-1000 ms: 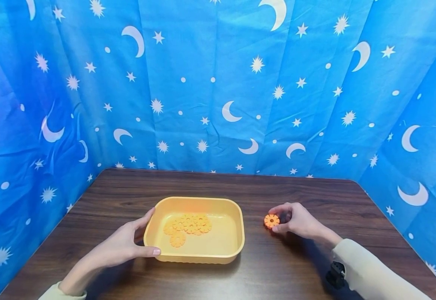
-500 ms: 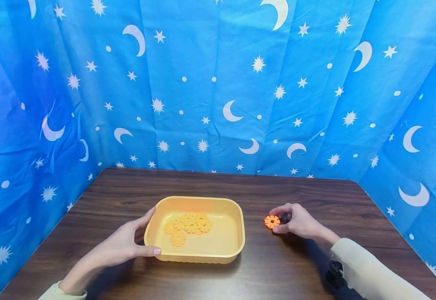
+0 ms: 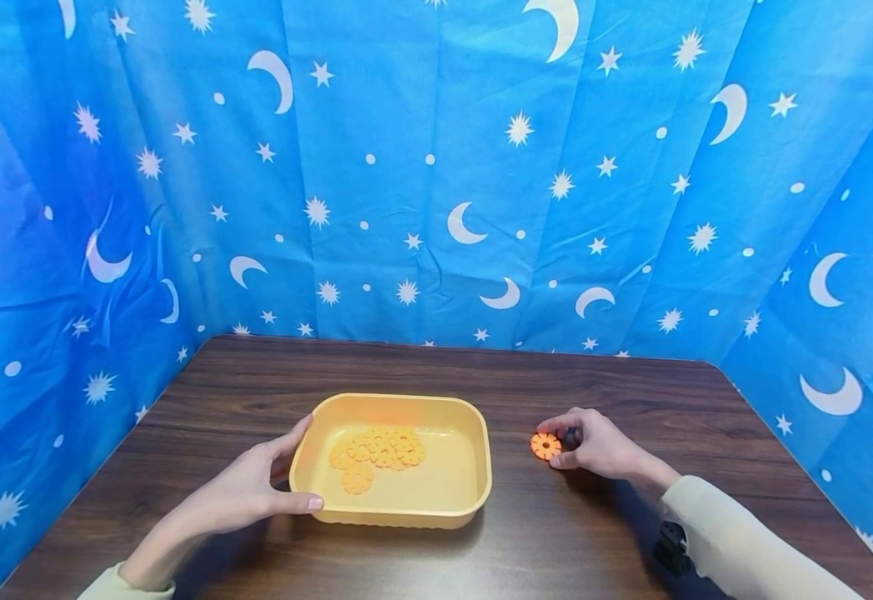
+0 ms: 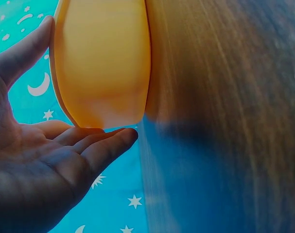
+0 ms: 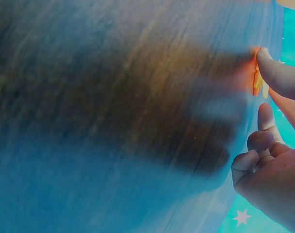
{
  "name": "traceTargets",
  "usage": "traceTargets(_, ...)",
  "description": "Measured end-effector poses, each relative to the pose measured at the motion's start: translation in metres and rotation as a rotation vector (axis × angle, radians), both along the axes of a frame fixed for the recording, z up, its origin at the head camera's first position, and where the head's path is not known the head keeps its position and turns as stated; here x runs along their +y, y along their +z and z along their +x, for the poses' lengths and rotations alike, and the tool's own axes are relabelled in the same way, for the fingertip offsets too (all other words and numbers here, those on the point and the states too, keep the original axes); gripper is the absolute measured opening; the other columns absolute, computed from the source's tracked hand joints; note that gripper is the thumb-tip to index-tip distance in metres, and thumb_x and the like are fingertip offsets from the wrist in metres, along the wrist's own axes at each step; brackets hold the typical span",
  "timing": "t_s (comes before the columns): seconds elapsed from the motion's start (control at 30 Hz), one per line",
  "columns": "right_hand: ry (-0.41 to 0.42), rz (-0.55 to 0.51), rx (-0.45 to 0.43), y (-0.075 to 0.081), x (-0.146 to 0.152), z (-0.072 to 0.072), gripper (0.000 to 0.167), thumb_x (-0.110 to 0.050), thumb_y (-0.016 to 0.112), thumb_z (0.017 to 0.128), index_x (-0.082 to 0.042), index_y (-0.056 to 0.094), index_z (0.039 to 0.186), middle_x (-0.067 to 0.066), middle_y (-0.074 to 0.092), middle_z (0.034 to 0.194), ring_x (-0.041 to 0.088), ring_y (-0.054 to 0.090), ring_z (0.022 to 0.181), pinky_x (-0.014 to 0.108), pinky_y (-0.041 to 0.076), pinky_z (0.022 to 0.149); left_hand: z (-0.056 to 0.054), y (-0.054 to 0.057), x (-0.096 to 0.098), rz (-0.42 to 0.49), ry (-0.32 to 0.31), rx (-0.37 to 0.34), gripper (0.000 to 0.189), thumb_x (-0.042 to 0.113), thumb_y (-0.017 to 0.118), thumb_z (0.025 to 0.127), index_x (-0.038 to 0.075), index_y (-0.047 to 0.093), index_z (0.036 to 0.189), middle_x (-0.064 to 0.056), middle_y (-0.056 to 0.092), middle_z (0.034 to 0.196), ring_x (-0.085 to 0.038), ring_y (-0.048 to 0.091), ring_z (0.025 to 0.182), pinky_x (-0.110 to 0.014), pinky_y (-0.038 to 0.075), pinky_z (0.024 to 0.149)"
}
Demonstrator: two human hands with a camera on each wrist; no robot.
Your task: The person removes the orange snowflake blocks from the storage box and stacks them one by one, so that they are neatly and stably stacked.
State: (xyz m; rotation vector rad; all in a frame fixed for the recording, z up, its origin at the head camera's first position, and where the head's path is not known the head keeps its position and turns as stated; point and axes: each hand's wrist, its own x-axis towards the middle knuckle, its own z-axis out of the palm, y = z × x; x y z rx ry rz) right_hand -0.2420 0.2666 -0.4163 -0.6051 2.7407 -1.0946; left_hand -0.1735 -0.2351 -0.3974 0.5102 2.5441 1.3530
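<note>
A yellow rectangular bin (image 3: 444, 479) rests on the table, left of centre in the head view. My left hand (image 3: 245, 492) holds its left end, thumb over the front corner of the rim and fingers along the side. Several flat orange notched discs (image 3: 357, 486) lie inside, mostly overlapping toward the left. Right of the bin, my right hand (image 3: 603, 447) pinches a brighter orange notched disc (image 3: 537, 447) low over the wood. The right wrist view has this disc (image 5: 257, 83) edge-on at the thumb tip, with the other fingers curled beneath.
The dark wood-grain table (image 3: 496, 550) stands in front of a blue curtain (image 3: 436, 183) printed with moons and stars, which also hangs along both sides. A small black device (image 3: 672, 548) sits at the right sleeve.
The disc in my right hand has tipped slightly flatter, and that hand has sunk very slightly. My left hand and the bin keep their places.
</note>
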Motion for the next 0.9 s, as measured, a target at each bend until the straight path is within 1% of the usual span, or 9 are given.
traceTargets(0.1,0.003,-0.001,-0.005,-0.0006,-0.0001,-0.0005,0.042,-0.001,0.087,0.083,-0.002,0.076,0.123,0.009,0.065,0.111,0.027,0.055,0.095,0.039,0.051,0.080,0.0006,0.0013,0.0002,0.004,-0.009,0.006,0.115,0.031,0.090,0.085,-0.004,0.016,0.166,-0.032,0.030,0.165,-0.044,0.047,0.143,-0.045,0.052,0.106)
traceTargets(0.33,0.016,-0.004,-0.007,-0.0019,-0.0010,-0.0019,0.042,0.002,0.086,0.083,-0.002,0.076,0.123,0.007,0.064,0.107,0.027,0.053,0.093,0.039,0.049,0.079,0.0019,0.0026,0.0008,0.017,-0.006,-0.004,0.115,0.029,0.090,0.085,-0.003,0.016,0.166,-0.031,0.031,0.164,-0.044,0.048,0.142,-0.044,0.052,0.105)
traceTargets(0.67,0.031,0.012,0.000,-0.0009,-0.0024,-0.0033,0.043,0.002,0.086,0.082,-0.002,0.076,0.123,0.007,0.064,0.106,0.026,0.053,0.093,0.039,0.051,0.080,0.0011,0.0020,-0.0001,0.030,-0.017,0.009,0.114,0.030,0.090,0.085,-0.004,0.016,0.166,-0.031,0.030,0.165,-0.044,0.046,0.143,-0.044,0.051,0.106)
traceTargets(0.9,0.031,0.015,-0.007,-0.0001,-0.0024,-0.0036,0.043,0.002,0.085,0.083,-0.002,0.075,0.124,0.007,0.064,0.108,0.026,0.054,0.094,0.039,0.051,0.081,0.0007,0.0016,-0.0003,0.026,-0.015,0.008,0.114,0.030,0.090,0.085,-0.004,0.016,0.166,-0.031,0.030,0.165,-0.044,0.046,0.144,-0.043,0.052,0.106)
